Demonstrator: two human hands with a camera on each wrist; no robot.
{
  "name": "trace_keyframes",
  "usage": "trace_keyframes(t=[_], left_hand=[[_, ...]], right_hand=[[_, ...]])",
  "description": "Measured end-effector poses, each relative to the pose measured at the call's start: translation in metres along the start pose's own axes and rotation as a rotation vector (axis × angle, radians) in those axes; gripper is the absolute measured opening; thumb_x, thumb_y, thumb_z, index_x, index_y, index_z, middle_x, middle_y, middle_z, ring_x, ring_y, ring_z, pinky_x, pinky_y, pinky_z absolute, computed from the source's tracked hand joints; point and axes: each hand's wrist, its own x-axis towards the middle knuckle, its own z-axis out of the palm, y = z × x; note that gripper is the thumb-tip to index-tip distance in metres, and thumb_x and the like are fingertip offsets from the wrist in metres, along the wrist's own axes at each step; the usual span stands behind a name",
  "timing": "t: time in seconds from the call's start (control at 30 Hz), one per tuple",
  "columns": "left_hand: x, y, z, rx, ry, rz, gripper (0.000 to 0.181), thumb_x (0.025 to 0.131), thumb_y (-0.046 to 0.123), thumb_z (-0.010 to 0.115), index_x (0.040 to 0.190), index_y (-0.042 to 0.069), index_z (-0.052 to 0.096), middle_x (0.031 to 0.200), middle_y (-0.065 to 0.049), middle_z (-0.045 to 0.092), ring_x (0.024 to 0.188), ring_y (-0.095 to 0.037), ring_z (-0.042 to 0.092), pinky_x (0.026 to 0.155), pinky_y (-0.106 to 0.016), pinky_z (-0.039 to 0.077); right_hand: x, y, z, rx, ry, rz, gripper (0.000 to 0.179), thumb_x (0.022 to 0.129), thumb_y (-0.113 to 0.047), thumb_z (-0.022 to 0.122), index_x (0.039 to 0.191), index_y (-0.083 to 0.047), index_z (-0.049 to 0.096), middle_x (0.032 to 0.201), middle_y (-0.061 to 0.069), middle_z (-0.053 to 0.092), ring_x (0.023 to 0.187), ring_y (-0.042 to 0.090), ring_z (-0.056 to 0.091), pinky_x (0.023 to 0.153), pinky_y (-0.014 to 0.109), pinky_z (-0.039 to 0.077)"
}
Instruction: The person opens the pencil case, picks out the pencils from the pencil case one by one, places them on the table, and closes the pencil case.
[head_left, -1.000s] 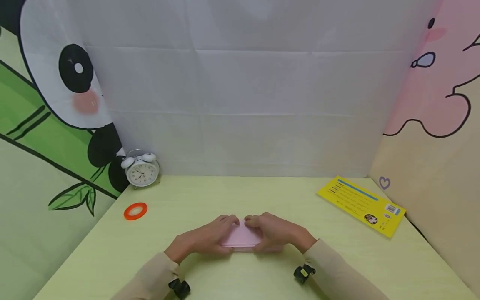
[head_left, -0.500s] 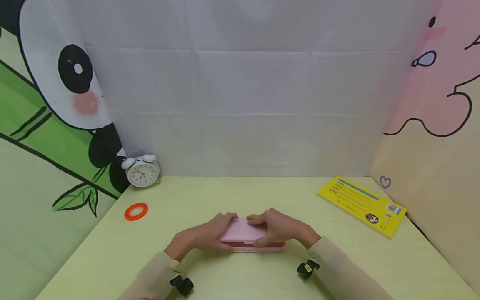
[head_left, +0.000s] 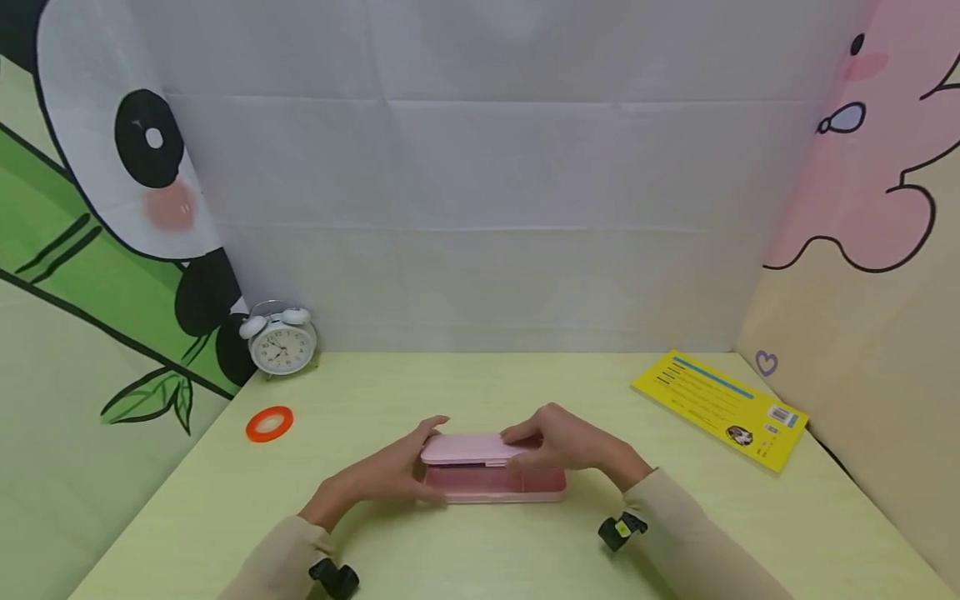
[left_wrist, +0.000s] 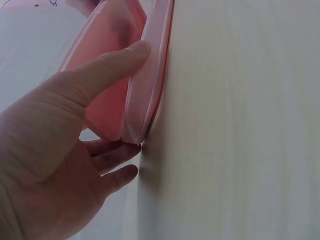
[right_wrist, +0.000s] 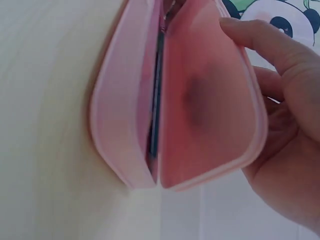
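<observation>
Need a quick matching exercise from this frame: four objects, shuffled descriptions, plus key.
Things
1. Case
2. Alarm clock
3. Ring
4. Booklet

Descriptions
A. Orange, lying flat near the left edge of the table
B. Pink, partly open, touched by both the left hand and the right hand
C. Yellow, lying flat on the right side of the table
D. White, standing upright at the back left

Pairs
1-B, 2-D, 3-A, 4-C
</observation>
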Motion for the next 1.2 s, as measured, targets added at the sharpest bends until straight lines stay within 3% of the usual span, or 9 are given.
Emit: trace_keyframes(t=[0.13, 0.27, 0.37, 0.5, 0.77, 1.2], left_hand=[[0.000, 0.000, -0.001, -0.002, 0.031, -0.024, 0.118, 0.072, 0.035, 0.091, 0.157, 0.010, 0.012, 0.141, -0.015, 0.047, 0.127, -0.026, 0.049, 0.109, -0.054, 0.031], [0.000, -0.001, -0.001, -0.019, 0.061, -0.060, 0.123, 0.070, 0.036, 0.093, 0.158, 0.015, 0.009, 0.142, -0.015, 0.048, 0.130, -0.029, 0.047, 0.111, -0.056, 0.028], [0.000, -0.002, -0.002, -0.028, 0.068, -0.059, 0.124, 0.070, 0.036, 0.093, 0.158, 0.015, 0.009, 0.142, -0.015, 0.048, 0.131, -0.031, 0.046, 0.111, -0.057, 0.027], [0.000, -0.002, -0.001, -0.037, 0.064, -0.063, 0.123, 0.070, 0.034, 0.093, 0.158, 0.014, 0.009, 0.140, -0.015, 0.051, 0.130, -0.031, 0.047, 0.111, -0.058, 0.025], [0.000, 0.000, -0.001, -0.019, 0.089, -0.096, 0.131, 0.066, 0.037, 0.095, 0.159, 0.014, 0.006, 0.127, -0.008, 0.058, 0.120, -0.024, 0.053, 0.110, -0.054, 0.031], [0.001, 0.000, -0.002, -0.019, 0.103, -0.088, 0.134, 0.066, 0.036, 0.095, 0.160, 0.014, 0.001, 0.127, -0.008, 0.058, 0.120, -0.027, 0.052, 0.107, -0.059, 0.033]], right_hand=[[-0.007, -0.001, -0.010, -0.008, 0.035, -0.015, 0.036, 0.092, -0.024, 0.074, 0.121, -0.002, 0.072, 0.122, 0.010, 0.069, 0.111, 0.017, 0.066, 0.089, 0.032, 0.053], [-0.013, -0.003, -0.019, -0.048, 0.069, -0.024, 0.022, 0.094, -0.017, 0.071, 0.113, -0.007, 0.076, 0.102, 0.003, 0.074, 0.078, 0.008, 0.067, 0.071, 0.024, 0.053], [-0.017, -0.004, -0.022, -0.065, 0.099, -0.041, 0.017, 0.094, -0.010, 0.071, 0.109, -0.007, 0.076, 0.088, -0.004, 0.071, 0.063, 0.012, 0.063, 0.063, 0.023, 0.050], [-0.018, -0.005, -0.020, -0.079, 0.151, -0.060, 0.014, 0.092, -0.003, 0.071, 0.105, -0.005, 0.076, 0.088, -0.003, 0.071, 0.069, 0.024, 0.068, 0.067, 0.024, 0.054], [-0.018, -0.004, -0.019, -0.190, 0.265, -0.143, 0.017, 0.090, 0.004, 0.070, 0.106, -0.001, 0.075, 0.097, 0.009, 0.074, 0.076, 0.013, 0.066, 0.072, 0.023, 0.055], [-0.010, 0.026, -0.015, -0.398, 0.599, -0.296, 0.024, 0.079, 0.010, 0.079, 0.101, 0.000, 0.077, 0.100, 0.009, 0.074, 0.093, 0.023, 0.071, 0.078, 0.033, 0.057]])
